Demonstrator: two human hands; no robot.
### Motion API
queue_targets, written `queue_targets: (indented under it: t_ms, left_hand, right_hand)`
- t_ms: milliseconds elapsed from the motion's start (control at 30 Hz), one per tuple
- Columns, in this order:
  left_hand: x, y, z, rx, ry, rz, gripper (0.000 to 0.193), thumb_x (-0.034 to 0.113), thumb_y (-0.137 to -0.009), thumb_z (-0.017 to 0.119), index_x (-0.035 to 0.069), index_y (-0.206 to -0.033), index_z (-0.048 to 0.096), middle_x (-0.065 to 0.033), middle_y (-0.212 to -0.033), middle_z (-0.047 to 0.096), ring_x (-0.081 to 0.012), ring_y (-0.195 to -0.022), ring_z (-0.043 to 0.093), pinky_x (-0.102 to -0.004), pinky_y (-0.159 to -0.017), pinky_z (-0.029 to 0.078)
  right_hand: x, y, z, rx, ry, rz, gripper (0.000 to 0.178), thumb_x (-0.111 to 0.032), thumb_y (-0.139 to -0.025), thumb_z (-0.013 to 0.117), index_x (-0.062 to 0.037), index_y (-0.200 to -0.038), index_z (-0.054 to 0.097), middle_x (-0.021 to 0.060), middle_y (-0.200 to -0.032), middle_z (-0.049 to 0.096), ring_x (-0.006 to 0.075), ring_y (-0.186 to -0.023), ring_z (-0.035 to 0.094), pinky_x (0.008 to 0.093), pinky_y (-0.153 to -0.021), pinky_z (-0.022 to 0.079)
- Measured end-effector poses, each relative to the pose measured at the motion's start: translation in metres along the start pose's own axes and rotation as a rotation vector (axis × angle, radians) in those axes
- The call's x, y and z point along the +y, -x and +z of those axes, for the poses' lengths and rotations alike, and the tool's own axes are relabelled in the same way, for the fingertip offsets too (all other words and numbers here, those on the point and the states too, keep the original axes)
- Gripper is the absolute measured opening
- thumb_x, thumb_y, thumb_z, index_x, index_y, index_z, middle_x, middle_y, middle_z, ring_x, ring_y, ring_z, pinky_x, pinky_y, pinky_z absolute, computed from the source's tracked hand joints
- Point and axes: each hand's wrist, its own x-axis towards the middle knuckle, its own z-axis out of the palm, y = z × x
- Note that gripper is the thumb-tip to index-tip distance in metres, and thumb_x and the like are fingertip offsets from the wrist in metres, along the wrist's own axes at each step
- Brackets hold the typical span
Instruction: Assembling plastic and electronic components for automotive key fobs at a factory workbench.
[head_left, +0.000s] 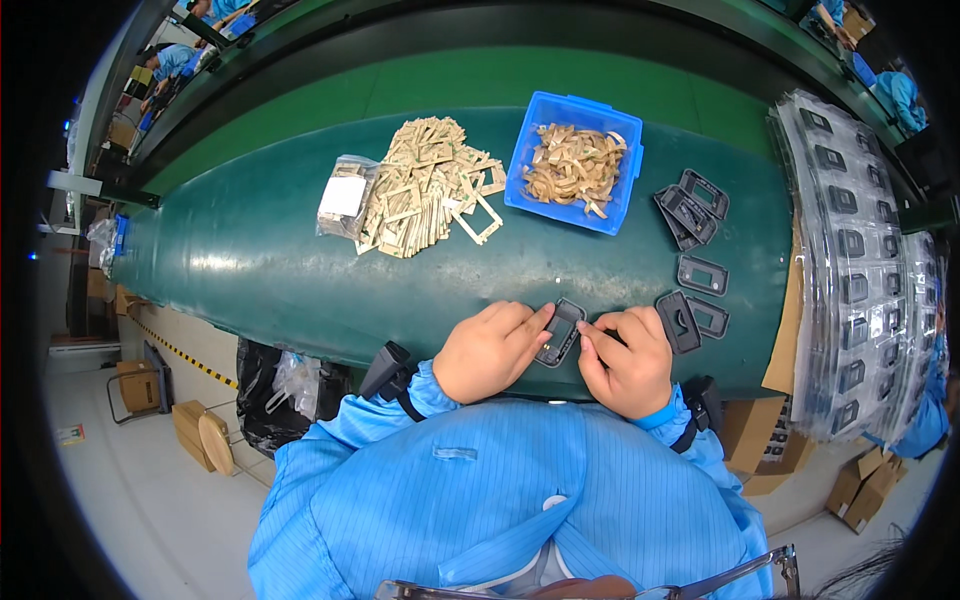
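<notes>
My left hand grips a small black plastic casing by its left side, close to the table's near edge. The casing has a rectangular window and lies tilted between my hands. At its right edge, my right hand is closed with thumb and forefinger together, touching the rim. Whether a small piece is pinched there is hidden. Just right of that hand sit a dark oblong cover and an open casing frame. Another casing lies behind them, with a small stack of casings farther back.
On the green table are a pile of flat tan frames, a clear bag and a blue bin of curled tan strips. Stacked clear trays of black parts stand at right. A black bin bag hangs below left.
</notes>
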Motion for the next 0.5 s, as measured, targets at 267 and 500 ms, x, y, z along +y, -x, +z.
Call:
queue_targets:
  t_ms: [267,500]
  left_hand:
    - [0.006,-0.011,-0.003,-0.100,-0.222,0.100,0.033,0.016,-0.089,0.070,0.000,-0.117,0.068,-0.0076,-0.089,0.060,-0.0249,-0.076,0.063,-0.0357,-0.062,0.053]
    - [0.011,-0.018,0.018,0.085,-0.092,-0.101,0.020,0.007,-0.085,0.065,0.004,-0.105,0.061,-0.0129,-0.086,0.065,-0.0328,-0.074,0.066,-0.0426,-0.064,0.054]
  right_hand:
    - [0.003,-0.013,0.003,-0.056,-0.024,0.045,0.014,-0.010,-0.072,0.078,-0.0052,-0.083,0.070,0.0084,-0.085,0.061,0.0287,-0.079,0.057,0.0391,-0.066,0.048]
    - [-0.011,-0.009,0.025,-0.130,0.133,0.151,0.022,-0.014,-0.072,0.071,-0.0061,-0.085,0.055,0.0140,-0.085,0.056,0.0358,-0.083,0.055,0.0470,-0.070,0.045]
